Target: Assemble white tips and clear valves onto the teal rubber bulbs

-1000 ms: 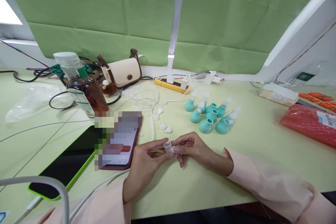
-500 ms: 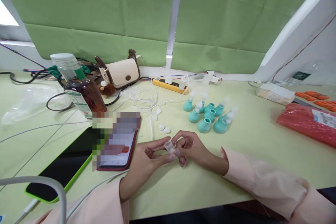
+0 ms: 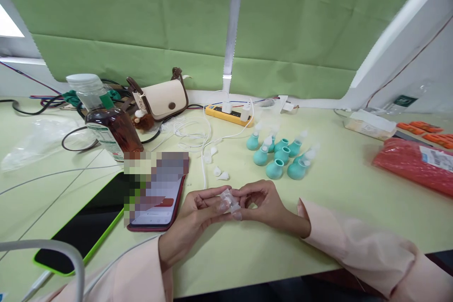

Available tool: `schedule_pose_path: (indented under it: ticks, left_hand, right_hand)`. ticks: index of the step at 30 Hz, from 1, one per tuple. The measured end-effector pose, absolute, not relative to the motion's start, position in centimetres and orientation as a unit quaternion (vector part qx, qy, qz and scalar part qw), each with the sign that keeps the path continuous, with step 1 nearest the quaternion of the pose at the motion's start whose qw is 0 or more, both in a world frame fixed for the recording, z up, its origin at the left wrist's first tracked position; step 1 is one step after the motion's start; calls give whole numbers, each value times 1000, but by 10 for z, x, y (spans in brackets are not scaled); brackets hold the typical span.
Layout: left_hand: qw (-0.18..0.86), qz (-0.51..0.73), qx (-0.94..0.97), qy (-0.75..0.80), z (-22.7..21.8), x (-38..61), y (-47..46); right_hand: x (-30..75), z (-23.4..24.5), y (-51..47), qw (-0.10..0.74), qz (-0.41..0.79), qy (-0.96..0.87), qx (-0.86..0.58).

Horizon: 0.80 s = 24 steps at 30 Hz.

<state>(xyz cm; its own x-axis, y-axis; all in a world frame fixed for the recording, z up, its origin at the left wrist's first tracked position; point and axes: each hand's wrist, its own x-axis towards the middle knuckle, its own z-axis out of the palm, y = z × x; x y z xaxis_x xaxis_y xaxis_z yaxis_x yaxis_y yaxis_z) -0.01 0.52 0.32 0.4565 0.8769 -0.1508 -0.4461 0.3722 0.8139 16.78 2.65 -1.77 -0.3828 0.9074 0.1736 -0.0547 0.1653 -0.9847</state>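
Note:
My left hand (image 3: 193, 219) and my right hand (image 3: 264, 203) meet over the near part of the pale green table (image 3: 339, 184). Both pinch one small clear plastic cap (image 3: 228, 199) between thumb and fingertips. Several teal rubber bulbs (image 3: 279, 156), some fitted with clear tips, stand in a cluster just beyond my right hand. A few loose white tips (image 3: 219, 172) lie on the table a little beyond my hands.
A red phone (image 3: 159, 198) and a green-cased tablet (image 3: 85, 226) lie at the left. Behind them stand a brown-liquid bottle (image 3: 109, 125), a cream handbag (image 3: 163, 96), white cables (image 3: 193, 134) and a yellow power strip (image 3: 228, 115). A red packet (image 3: 414, 163) lies at the right.
The cap stood upright between my fingertips; now it is tipped on its side and both hands have closed more tightly on it. The view has shifted slightly.

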Motion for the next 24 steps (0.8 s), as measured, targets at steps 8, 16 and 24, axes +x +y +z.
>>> schedule_pose_path:
  ticks: [8,16,24]
  left_hand:
    - [768,403,394,304,4,-1,7]
    - [766,428,347,331,1,-1,8]
    - [754,405,399,329,3,0,8]
  right_hand:
    - [165,-21,25,474,430,-710,-294]
    - [176,0,50,432,247,-822,-277]
    - [166,-11,74,183,4,-919,-349]
